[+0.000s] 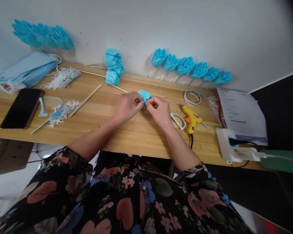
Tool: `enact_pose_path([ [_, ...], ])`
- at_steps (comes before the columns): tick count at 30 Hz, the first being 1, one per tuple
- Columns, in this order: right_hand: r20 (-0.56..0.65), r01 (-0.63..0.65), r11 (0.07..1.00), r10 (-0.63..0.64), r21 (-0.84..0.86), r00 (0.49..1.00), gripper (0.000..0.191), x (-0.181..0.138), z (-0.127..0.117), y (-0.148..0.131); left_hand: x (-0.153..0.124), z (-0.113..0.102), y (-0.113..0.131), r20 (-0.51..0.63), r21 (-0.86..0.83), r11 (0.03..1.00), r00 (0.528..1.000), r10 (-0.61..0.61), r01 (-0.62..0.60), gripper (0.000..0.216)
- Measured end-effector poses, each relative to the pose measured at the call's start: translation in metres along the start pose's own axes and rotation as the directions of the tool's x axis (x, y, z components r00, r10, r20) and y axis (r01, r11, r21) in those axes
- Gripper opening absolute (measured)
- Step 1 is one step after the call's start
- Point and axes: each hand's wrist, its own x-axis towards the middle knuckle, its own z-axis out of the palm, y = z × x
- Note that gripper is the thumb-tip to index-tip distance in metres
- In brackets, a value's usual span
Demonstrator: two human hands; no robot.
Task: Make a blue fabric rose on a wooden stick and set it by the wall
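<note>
Between my hands is a blue artificial flower (pixel 144 95) on a thin wooden stick (pixel 120 88) that points up and to the left. My left hand (pixel 129 105) pinches the flower from its left side, fingers closed near the base of the petals. Against its right side, my right hand (pixel 158 110) pinches a petal edge between thumb and fingertips. Several finished-looking blue flowers (pixel 185 66) on sticks lean on the wall at the back right. A small cluster of blue flowers (pixel 113 66) lies on its sticks behind my left hand.
Beside my right wrist lie scissors (pixel 177 121) and a yellow hot glue gun (pixel 192 119). Behind are a tape roll (pixel 192 97) and a power strip (pixel 228 146). At left are a phone (pixel 21 109), stacked face masks (pixel 30 70), white scraps (pixel 63 112) and loose sticks (pixel 85 100).
</note>
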Motion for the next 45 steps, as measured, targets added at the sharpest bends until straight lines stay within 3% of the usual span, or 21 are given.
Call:
enact_pose_path([
  [10,-0.002,-0.004,1.0,0.004,0.011,1.0,0.009,0.001,0.0,0.001,0.002,0.001,-0.002,0.029,-0.087,0.996,1.0,-0.012,0.015,0.007],
  [17,-0.05,-0.012,0.998,0.015,0.064,0.999,0.009,0.005,-0.004,0.004,0.006,0.002,-0.009,0.021,-0.35,0.93,0.994,-0.112,0.112,0.017],
  [23,-0.07,-0.019,0.985,0.031,0.173,0.997,0.012,0.011,-0.012,0.007,0.011,-0.004,-0.016,-0.078,-0.459,0.866,0.962,-0.263,0.199,0.019],
  [33,0.007,-0.017,0.98,0.016,0.2,1.0,0.018,0.01,-0.014,0.003,0.013,-0.007,-0.003,0.194,-0.611,0.653,0.885,-0.424,0.447,0.009],
  [40,0.012,-0.004,0.975,0.002,0.223,1.0,0.02,0.011,-0.015,0.006,0.013,-0.012,0.005,0.206,-0.636,0.618,0.873,-0.442,0.463,0.015],
  [45,0.023,-0.024,0.981,0.02,0.193,1.0,0.027,0.01,-0.013,0.004,0.011,-0.009,0.008,0.159,-0.649,0.637,0.893,-0.422,0.416,0.017],
])
